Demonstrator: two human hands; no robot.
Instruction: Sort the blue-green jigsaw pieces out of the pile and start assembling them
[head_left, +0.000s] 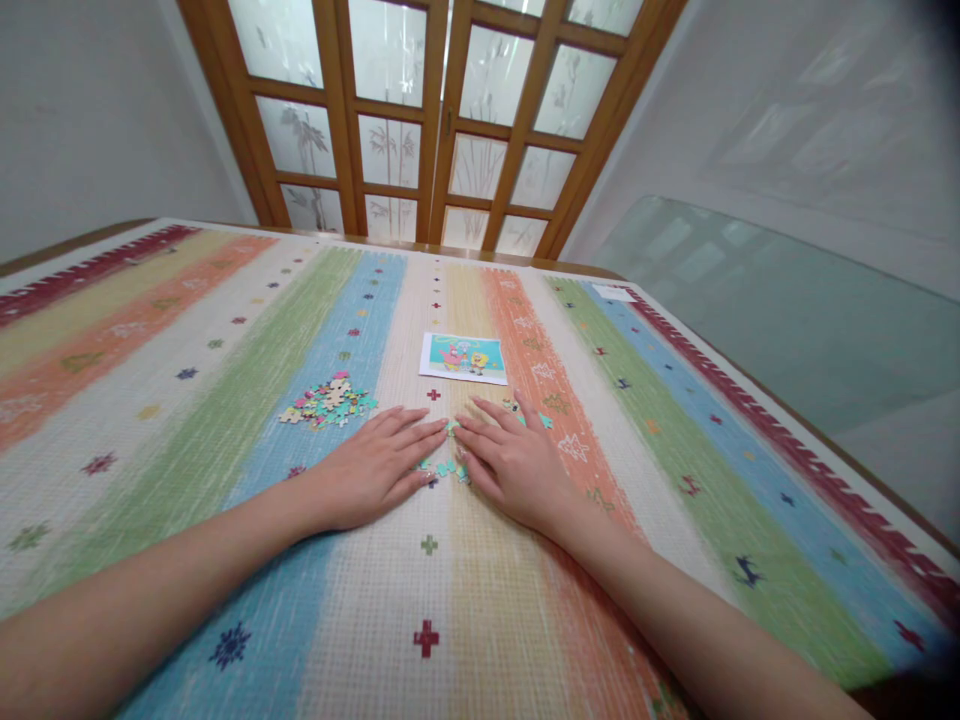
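My left hand (380, 465) lies flat on the table with its fingers stretched toward the middle. Opposite it, my right hand (517, 460) rests palm down, fingers spread, the fingertips of both hands nearly meeting. Between and partly under them are several teal jigsaw puzzle pieces (448, 468); my palms and fingers hide some of these. A few more pieces (546, 421) show beyond my right fingers. Left of my left fingertips sits a heaped pile of mixed puzzle pieces (330, 402). Past my hands lies a picture card (466, 359) with pink and yellow cartoon figures on teal.
A striped cloth (427, 590) with small printed motifs covers the table. A white paper (613, 293) lies near the far right corner. Beyond the table stand wood-framed glass doors (442, 120), and a pale greenish panel (750, 300) runs along the right side.
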